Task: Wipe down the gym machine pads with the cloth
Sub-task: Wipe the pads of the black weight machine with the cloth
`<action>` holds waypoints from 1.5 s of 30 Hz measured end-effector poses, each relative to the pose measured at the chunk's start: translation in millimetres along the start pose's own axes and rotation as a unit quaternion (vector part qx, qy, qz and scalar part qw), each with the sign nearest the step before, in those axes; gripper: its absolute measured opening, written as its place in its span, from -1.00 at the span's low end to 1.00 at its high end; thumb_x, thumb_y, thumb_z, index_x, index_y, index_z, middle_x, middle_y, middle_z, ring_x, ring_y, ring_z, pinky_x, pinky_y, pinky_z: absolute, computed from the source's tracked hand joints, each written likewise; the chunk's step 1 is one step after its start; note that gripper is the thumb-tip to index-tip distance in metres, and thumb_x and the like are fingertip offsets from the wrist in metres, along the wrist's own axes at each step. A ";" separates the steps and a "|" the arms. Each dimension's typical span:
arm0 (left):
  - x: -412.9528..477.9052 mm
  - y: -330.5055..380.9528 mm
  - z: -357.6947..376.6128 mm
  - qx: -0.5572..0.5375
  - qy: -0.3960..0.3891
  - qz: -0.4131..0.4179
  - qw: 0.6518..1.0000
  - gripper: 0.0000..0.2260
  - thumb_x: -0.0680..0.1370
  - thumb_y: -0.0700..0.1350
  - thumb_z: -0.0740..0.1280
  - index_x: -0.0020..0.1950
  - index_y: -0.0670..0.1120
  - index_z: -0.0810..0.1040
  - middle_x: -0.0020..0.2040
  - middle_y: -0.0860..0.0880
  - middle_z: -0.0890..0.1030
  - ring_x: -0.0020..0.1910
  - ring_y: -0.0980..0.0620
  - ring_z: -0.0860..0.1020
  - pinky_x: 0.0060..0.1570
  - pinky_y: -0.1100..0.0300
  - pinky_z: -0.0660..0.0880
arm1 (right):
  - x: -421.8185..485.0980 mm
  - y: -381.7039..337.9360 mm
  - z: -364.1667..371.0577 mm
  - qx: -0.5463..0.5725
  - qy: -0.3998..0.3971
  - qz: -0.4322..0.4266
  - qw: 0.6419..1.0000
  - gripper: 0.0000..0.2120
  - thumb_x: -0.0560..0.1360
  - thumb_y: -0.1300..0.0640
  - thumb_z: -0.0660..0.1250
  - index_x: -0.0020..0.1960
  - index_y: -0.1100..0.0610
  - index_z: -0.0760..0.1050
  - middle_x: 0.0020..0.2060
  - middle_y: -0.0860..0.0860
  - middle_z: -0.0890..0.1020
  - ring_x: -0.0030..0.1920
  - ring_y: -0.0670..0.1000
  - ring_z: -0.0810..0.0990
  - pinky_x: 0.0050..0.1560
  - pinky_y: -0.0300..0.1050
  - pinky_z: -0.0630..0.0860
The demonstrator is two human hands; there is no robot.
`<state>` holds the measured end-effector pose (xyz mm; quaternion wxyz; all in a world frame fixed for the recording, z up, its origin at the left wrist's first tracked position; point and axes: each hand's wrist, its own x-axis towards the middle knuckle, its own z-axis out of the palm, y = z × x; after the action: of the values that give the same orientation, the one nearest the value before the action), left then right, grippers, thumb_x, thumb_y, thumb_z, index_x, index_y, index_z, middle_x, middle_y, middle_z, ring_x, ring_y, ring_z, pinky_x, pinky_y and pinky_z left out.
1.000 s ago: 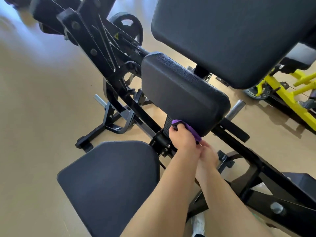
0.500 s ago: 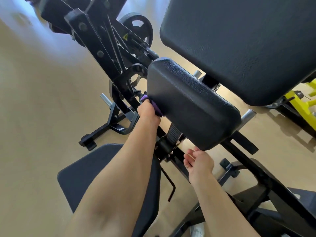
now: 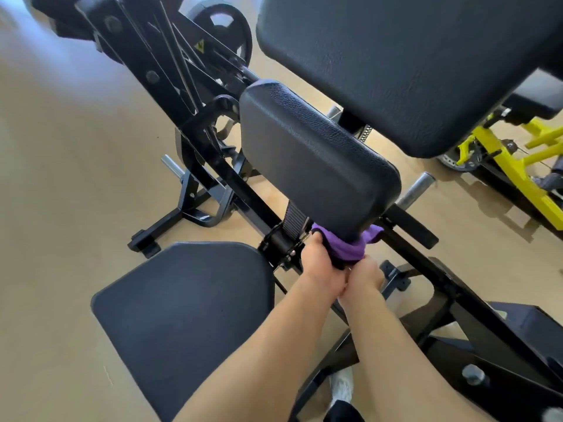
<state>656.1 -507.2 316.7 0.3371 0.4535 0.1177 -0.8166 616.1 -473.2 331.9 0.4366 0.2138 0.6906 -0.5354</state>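
A black rectangular pad (image 3: 313, 166) slants through the middle of the machine. A purple cloth (image 3: 347, 249) is bunched against its near lower corner. My left hand (image 3: 320, 266) grips the cloth from the left and presses it to the pad's underside edge. My right hand (image 3: 364, 278) sits just below and to the right, touching the left hand and the cloth's lower end; whether it grips the cloth is hidden. A larger black pad (image 3: 402, 65) hangs above at the upper right. A flat black seat pad (image 3: 185, 315) lies at the lower left.
The black steel frame (image 3: 213, 175) runs diagonally from top left to bottom right, with a weight plate (image 3: 225, 32) at the top and chrome pegs (image 3: 416, 190) sticking out. A yellow machine (image 3: 515, 166) stands at the right. Tan floor (image 3: 67, 178) spreads to the left.
My left hand slid the cloth from the pad's far left edge back to its near lower corner. My right hand rose to meet it.
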 end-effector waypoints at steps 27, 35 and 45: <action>-16.5 241.0 84.5 0.370 -0.032 0.408 0.834 -0.60 0.57 -0.18 0.12 -0.26 0.11 0.68 -0.29 0.12 0.60 -0.21 0.05 0.50 -0.34 0.17 0.34 | -36.2 25.7 129.9 -0.278 -0.268 -0.044 0.922 -0.78 0.66 0.13 0.14 0.10 0.09 0.56 -0.10 0.04 0.70 -0.12 0.04 0.64 0.01 -0.03 0.58; -24.9 246.9 83.5 0.462 -0.059 0.476 0.746 -0.73 0.62 0.02 0.18 0.03 0.10 0.69 0.05 0.04 0.70 0.17 -0.01 0.60 0.26 0.04 0.48 | -55.4 33.7 127.8 -0.336 -0.299 -0.067 0.891 -0.79 0.66 0.11 0.17 0.11 0.08 0.57 -0.07 0.03 0.70 -0.12 0.00 0.63 0.06 -0.05 0.58; -13.3 184.8 31.5 0.404 -0.011 0.459 0.791 -0.58 0.67 0.04 0.14 0.55 0.21 0.30 0.40 0.11 0.51 0.40 0.09 0.43 0.39 0.10 0.39 | -85.9 -2.9 85.8 -0.362 -0.239 -0.424 0.795 -0.79 0.55 0.14 0.20 0.00 -0.01 0.61 -0.09 -0.10 0.69 -0.01 -0.03 0.65 0.10 0.05 0.59</action>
<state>761.6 -654.7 366.2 0.4592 0.5405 -0.4484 -0.5439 691.3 -538.9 401.1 0.3622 -0.4091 0.7291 -0.4121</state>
